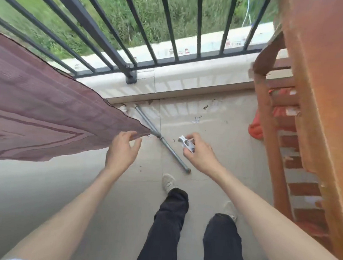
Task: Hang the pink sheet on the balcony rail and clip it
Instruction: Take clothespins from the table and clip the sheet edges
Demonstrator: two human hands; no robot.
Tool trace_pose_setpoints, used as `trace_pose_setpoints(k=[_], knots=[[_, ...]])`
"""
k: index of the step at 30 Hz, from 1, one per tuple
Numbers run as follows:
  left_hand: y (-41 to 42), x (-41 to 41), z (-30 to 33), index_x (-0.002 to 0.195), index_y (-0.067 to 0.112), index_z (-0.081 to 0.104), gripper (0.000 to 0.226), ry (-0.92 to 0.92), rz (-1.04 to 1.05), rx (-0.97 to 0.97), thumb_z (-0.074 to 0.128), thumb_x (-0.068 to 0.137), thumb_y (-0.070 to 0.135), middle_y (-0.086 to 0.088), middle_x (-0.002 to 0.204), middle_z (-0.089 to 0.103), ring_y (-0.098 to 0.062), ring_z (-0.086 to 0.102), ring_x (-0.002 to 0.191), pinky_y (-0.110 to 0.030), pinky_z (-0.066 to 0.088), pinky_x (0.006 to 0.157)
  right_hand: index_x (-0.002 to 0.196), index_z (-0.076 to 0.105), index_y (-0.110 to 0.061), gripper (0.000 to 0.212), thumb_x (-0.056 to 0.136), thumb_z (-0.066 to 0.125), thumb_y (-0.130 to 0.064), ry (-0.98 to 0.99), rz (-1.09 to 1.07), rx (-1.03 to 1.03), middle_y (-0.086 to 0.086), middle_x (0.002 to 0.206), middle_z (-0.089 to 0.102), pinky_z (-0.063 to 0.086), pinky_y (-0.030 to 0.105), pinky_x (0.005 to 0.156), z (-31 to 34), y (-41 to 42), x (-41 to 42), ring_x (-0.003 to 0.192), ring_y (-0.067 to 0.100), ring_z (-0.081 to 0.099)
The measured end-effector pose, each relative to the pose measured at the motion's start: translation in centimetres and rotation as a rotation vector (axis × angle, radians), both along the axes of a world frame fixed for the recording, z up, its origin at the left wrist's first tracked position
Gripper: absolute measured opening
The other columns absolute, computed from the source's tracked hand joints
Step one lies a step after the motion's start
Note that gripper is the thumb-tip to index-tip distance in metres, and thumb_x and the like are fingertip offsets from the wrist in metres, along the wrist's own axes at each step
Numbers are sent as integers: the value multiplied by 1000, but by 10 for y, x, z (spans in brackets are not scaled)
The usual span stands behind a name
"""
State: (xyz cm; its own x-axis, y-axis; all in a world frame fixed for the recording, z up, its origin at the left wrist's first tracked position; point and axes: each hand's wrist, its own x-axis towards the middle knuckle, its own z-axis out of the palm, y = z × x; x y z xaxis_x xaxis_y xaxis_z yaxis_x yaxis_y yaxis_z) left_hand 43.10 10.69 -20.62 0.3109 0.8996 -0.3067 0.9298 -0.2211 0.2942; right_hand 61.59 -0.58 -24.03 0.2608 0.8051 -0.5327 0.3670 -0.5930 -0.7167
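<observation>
1. The sheet [37,109] hangs at the left, its free corner reaching toward the middle of the floor [217,120].
2. Left hand [121,149] is at that corner, fingers loosely curled and spread; it touches the cloth but has no clear grip.
3. Right hand [197,151] grips a white clip [187,144], just beside the corner.
4. Risk: with no firm pinch, the corner may slide away before the clip bites.
5. Risk: a pipe [165,143] lies underfoot on the floor; a step forward could roll on it.
</observation>
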Motion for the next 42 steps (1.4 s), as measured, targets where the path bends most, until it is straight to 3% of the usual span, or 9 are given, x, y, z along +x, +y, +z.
trace_pose_setpoints(k=[6,11,14,18,21,26,30,36,42], knots=[[39,5,-90,124,4,51,51,-260,608,-231,58,87,38,-10,127,56,-23,50,118,-28,36,95,131,48,-15,43,89,50,-15,108,59,5,10,127,58,39,32,94,-92,82,-31,115,31,53],[64,15,-156,116,12,51,78,-384,861,-151,59,66,71,1,117,57,-20,53,110,-37,45,93,116,55,-16,30,86,51,-14,211,123,17,0,101,57,41,25,72,-161,130,-30,86,22,56],[72,18,-181,101,13,50,55,-491,1005,50,60,73,60,5,93,59,-20,54,92,-30,42,78,100,48,-21,16,84,51,-17,279,175,66,-6,92,53,37,23,60,-197,159,-28,77,13,48],[62,5,-210,91,13,48,12,-521,880,355,52,89,24,12,73,55,-4,54,74,-10,38,64,88,53,-19,7,85,58,-24,372,247,168,-6,75,50,35,23,58,-236,195,-31,66,11,46],[52,-14,-232,92,20,51,1,-560,820,444,51,91,20,18,75,57,12,53,67,0,35,60,82,59,-11,16,85,63,-26,468,266,256,-5,58,43,30,24,54,-254,222,-39,52,10,36],[41,-34,-264,87,14,51,6,-537,879,590,55,88,18,0,72,61,-3,56,68,-6,36,59,96,67,-7,16,89,56,-15,501,450,382,-4,59,48,34,14,47,-269,253,-51,50,6,41],[28,-35,-283,84,8,53,12,-530,928,627,56,88,18,-16,76,62,-23,55,71,-11,37,56,106,69,-17,21,87,58,-17,427,648,362,-3,92,67,38,12,50,-285,260,-59,66,7,55],[19,-20,-310,83,0,50,19,-506,951,527,53,87,18,-21,78,60,-35,54,76,-37,41,63,106,68,-10,23,85,59,-14,397,609,246,7,103,70,35,10,44,-307,255,-58,69,9,59],[29,-14,-335,85,6,51,8,-533,1072,486,50,89,13,-6,76,58,-30,49,78,-28,27,58,100,69,-6,35,85,59,-36,409,628,90,-1,101,72,31,18,45,-334,263,-65,79,12,57]])
